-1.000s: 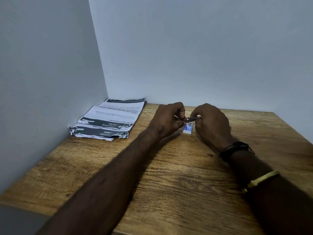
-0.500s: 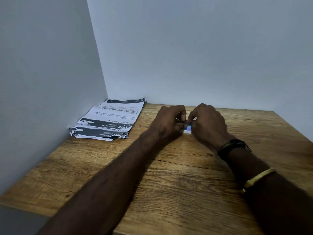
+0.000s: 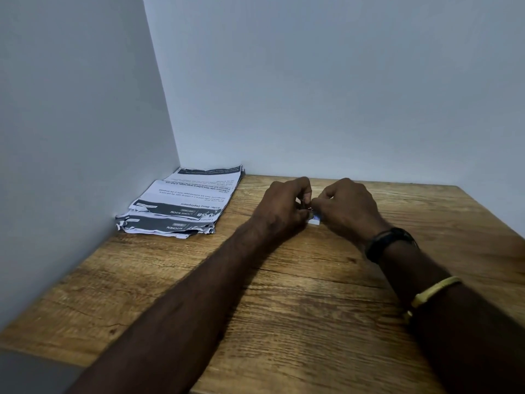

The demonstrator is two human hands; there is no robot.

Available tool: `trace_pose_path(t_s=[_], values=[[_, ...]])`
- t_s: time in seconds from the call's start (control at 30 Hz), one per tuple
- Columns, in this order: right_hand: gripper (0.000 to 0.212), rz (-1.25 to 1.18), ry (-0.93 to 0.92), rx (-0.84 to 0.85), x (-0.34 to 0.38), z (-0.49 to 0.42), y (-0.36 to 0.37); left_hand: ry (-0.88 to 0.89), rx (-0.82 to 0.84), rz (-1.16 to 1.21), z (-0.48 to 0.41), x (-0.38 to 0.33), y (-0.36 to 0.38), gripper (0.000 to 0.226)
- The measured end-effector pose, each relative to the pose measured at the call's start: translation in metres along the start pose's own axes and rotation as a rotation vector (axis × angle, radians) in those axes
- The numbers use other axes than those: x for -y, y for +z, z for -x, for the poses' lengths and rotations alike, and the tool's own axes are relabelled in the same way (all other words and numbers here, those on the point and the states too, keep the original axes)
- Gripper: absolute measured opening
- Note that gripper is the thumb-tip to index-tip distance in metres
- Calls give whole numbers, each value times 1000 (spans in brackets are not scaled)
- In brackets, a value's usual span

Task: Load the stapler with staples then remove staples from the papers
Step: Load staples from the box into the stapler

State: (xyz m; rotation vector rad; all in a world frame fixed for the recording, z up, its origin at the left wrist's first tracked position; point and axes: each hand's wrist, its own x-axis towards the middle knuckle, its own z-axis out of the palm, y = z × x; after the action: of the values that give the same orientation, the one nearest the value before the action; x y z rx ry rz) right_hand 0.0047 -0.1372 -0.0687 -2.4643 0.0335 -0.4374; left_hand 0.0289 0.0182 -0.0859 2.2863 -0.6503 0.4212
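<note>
Head view: left hand (image 3: 284, 206) and right hand (image 3: 348, 207) are meeting fingertip to fingertip at mid-table (image 3: 284, 294), both curled around a small dark item too hidden to identify. A small blue-white staple box (image 3: 316, 220) is lying on the table just beneath them. The papers (image 3: 184, 204) are sitting stacked in the far-left corner.

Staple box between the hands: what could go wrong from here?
1. Both hands, left and right, pinch something tiny over the small box. It is mostly hidden; a slip could scatter it on the wooden table.
2. A nudge from either hand could shove the box.
3. The papers have ragged near edges, so pulling staples later may tear them further.
</note>
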Motion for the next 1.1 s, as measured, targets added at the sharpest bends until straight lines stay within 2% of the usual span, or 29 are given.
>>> trace_pose_path(t_s=[0.13,0.33,0.57,0.8,0.97,1.1], values=[[30,87,18,-10,8,-1,0,-7,3,-21,0,-2,-1,27],[18,144,104,12,16,-9,1,-17,-4,-35,1,-5,-1,29],[33,62,-10,-10,10,-6,9,-22,2,-43,0,-4,-6,32],[18,-51,-142,-129,12,-11,5,-71,-31,-68,-3,4,-16,33],[13,29,-349,7,10,2,6,-170,-66,-64,1,14,-21,36],[14,127,-366,84,8,9,13,-195,-62,-74,3,14,-19,31]])
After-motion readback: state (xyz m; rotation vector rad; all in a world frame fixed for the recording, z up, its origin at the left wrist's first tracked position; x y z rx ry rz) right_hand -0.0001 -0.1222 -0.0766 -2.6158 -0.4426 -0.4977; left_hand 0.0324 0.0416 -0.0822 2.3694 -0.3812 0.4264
